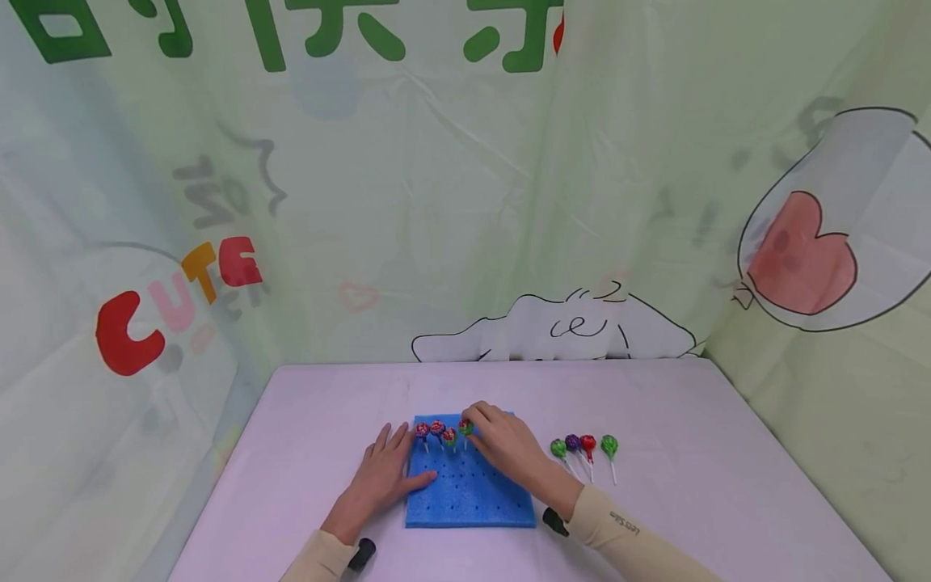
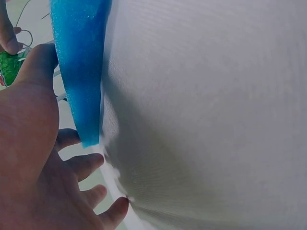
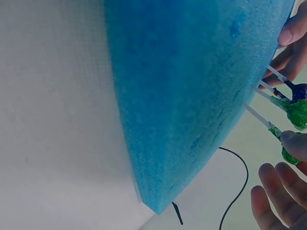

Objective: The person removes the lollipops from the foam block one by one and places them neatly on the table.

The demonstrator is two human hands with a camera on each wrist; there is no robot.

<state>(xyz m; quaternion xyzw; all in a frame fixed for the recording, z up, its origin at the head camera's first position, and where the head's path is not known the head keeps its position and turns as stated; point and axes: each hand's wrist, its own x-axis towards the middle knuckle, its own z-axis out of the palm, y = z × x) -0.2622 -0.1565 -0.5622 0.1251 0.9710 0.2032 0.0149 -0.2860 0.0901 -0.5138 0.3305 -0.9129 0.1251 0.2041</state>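
Observation:
A blue foam board (image 1: pixel 471 511) with rows of small holes lies on the table. My left hand (image 1: pixel 380 478) rests at its left edge, fingers spread and thumb lying on top. At the board's far side, my right hand (image 1: pixel 512 446) pinches the head of a green-wrapped lollipop (image 1: pixel 465 425) between thumb and fingers. Its white stick meets the foam in the right wrist view; how deep it sits is hidden. Beside it, three lollipops stand in the board: two purple-and-red ones (image 1: pixel 423 430) and a green-and-red one (image 1: pixel 450 437).
Right of the board lie several loose lollipops: a green one (image 1: pixel 558 448), a purple one (image 1: pixel 573 442), a red one (image 1: pixel 588 443) and another green one (image 1: pixel 609 444). The pale table (image 1: pixel 327 404) is enclosed by printed curtains (image 1: pixel 436 202) at the back and sides.

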